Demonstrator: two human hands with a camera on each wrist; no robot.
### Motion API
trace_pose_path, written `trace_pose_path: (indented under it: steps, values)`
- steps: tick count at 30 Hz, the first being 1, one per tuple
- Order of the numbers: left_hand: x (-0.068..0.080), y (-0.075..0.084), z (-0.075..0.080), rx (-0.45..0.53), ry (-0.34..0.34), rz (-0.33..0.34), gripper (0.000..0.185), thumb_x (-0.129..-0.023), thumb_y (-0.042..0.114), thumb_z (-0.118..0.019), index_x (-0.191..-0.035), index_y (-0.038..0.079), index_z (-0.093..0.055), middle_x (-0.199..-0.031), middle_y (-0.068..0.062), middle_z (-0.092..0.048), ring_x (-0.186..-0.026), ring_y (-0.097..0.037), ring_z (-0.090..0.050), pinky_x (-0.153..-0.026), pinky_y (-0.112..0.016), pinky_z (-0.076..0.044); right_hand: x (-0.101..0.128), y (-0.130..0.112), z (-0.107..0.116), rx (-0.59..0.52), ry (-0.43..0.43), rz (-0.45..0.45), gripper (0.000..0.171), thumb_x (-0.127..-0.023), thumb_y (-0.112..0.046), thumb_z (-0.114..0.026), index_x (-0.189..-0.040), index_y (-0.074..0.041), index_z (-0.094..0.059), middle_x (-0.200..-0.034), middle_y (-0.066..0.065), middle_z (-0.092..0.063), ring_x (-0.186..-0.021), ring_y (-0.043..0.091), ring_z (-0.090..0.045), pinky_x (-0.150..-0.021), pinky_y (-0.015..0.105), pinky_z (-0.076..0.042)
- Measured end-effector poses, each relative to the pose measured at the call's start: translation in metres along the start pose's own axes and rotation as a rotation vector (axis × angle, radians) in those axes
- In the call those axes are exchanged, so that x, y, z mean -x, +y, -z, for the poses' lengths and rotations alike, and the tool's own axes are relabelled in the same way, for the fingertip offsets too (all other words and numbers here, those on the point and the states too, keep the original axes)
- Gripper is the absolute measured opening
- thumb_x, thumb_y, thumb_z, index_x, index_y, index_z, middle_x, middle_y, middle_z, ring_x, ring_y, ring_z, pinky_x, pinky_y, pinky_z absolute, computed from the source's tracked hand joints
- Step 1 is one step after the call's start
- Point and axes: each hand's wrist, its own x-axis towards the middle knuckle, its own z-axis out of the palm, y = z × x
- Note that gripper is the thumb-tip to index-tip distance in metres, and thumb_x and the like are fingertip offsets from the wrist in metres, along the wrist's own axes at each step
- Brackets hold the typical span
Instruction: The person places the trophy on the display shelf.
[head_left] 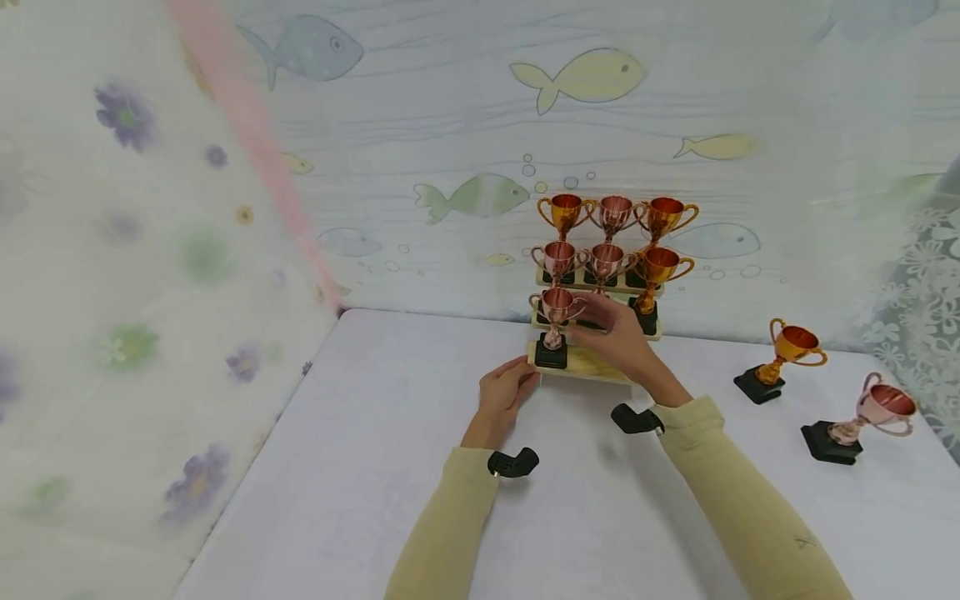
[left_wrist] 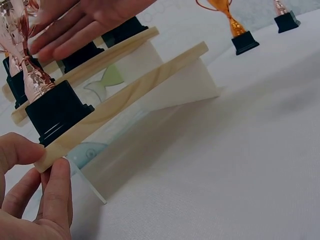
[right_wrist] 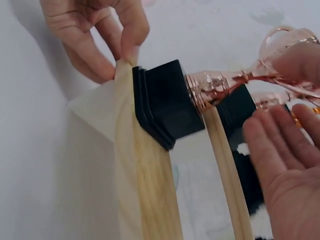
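A tiered wooden stand with clear side supports holds rows of small trophies on black bases. On the lowest shelf [head_left: 592,363], at its left end, a rose-gold trophy [head_left: 557,310] stands upright. My left hand [head_left: 501,390] pinches that shelf's left end, thumb above and fingers beneath, as the left wrist view shows. Beside the trophy's right side is my right hand [head_left: 618,337], its fingers extended behind the cup. In the right wrist view its thumb [right_wrist: 300,62] overlaps the cup; firm contact is unclear. The hand hides part of the middle row.
Above, the top row has two gold trophies and one rose-gold trophy [head_left: 615,215]; the middle row shows two rose-gold and one gold trophy [head_left: 660,268]. To the right on the white table [head_left: 375,467] stand a gold trophy [head_left: 795,343] and a rose-gold trophy [head_left: 885,406]. A fish-patterned cloth hangs behind.
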Motion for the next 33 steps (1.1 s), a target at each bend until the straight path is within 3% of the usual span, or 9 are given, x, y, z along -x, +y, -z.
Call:
trace_pose_path:
  steps: [4, 9, 17, 20, 28, 33]
  values:
    - [0.000, -0.001, 0.001, 0.003, -0.002, -0.004, 0.034, -0.090, -0.007, -0.066, -0.125, -0.010, -0.066, -0.117, -0.021, -0.067, -0.093, -0.018, -0.066, -0.088, -0.028, -0.061, 0.017, 0.004, 0.010, 0.016, -0.012, -0.012, 0.059, -0.094, 0.004, -0.066, -0.149, 0.003, -0.045, -0.146, 0.025, -0.051, -0.133, 0.042, -0.051, -0.099, 0.018, -0.053]
    - [-0.001, 0.001, 0.001, 0.009, -0.007, -0.006, 0.036, -0.090, -0.008, -0.065, -0.125, -0.012, -0.065, -0.117, -0.022, -0.066, -0.093, -0.018, -0.066, -0.088, -0.029, -0.061, 0.039, 0.008, 0.022, 0.072, -0.001, 0.004, 0.054, -0.093, 0.007, -0.067, -0.144, 0.006, -0.049, -0.145, 0.026, -0.052, -0.131, 0.041, -0.053, -0.100, 0.016, -0.051]
    - [-0.001, 0.001, 0.002, -0.001, -0.030, 0.006, 0.036, -0.091, -0.008, -0.064, -0.127, -0.011, -0.064, -0.120, -0.022, -0.065, -0.096, -0.018, -0.065, -0.092, -0.029, -0.059, 0.065, 0.011, 0.036, 0.104, 0.066, 0.035, 0.048, -0.092, 0.005, -0.069, -0.137, 0.009, -0.055, -0.133, 0.025, -0.059, -0.117, 0.008, -0.062, -0.095, 0.015, -0.053]
    - [-0.001, 0.000, 0.002, -0.002, -0.030, 0.007, 0.037, -0.091, -0.008, -0.064, -0.127, -0.011, -0.063, -0.121, -0.023, -0.064, -0.097, -0.018, -0.065, -0.092, -0.030, -0.059, 0.073, 0.013, 0.041, 0.113, 0.087, 0.045, 0.046, -0.092, 0.005, -0.070, -0.135, 0.010, -0.056, -0.129, 0.023, -0.061, -0.114, 0.003, -0.062, -0.094, 0.015, -0.053]
    - [-0.001, 0.001, 0.002, 0.004, -0.030, -0.002, 0.037, -0.090, -0.008, -0.064, -0.127, -0.012, -0.063, -0.118, -0.022, -0.064, -0.094, -0.017, -0.066, -0.090, -0.028, -0.060, 0.096, 0.017, 0.057, 0.212, 0.175, 0.037, 0.041, -0.091, 0.006, -0.069, -0.131, 0.009, -0.060, -0.124, 0.031, -0.062, -0.106, -0.005, -0.061, -0.089, 0.009, -0.052]
    - [-0.002, 0.001, 0.002, 0.006, -0.032, -0.001, 0.037, -0.090, -0.009, -0.064, -0.127, -0.012, -0.063, -0.117, -0.022, -0.064, -0.092, -0.017, -0.066, -0.088, -0.027, -0.060, 0.117, 0.024, 0.072, 0.315, 0.312, -0.009, 0.032, -0.094, 0.000, -0.070, -0.125, 0.007, -0.065, -0.116, 0.017, -0.067, -0.100, -0.009, -0.059, -0.084, 0.005, -0.051]
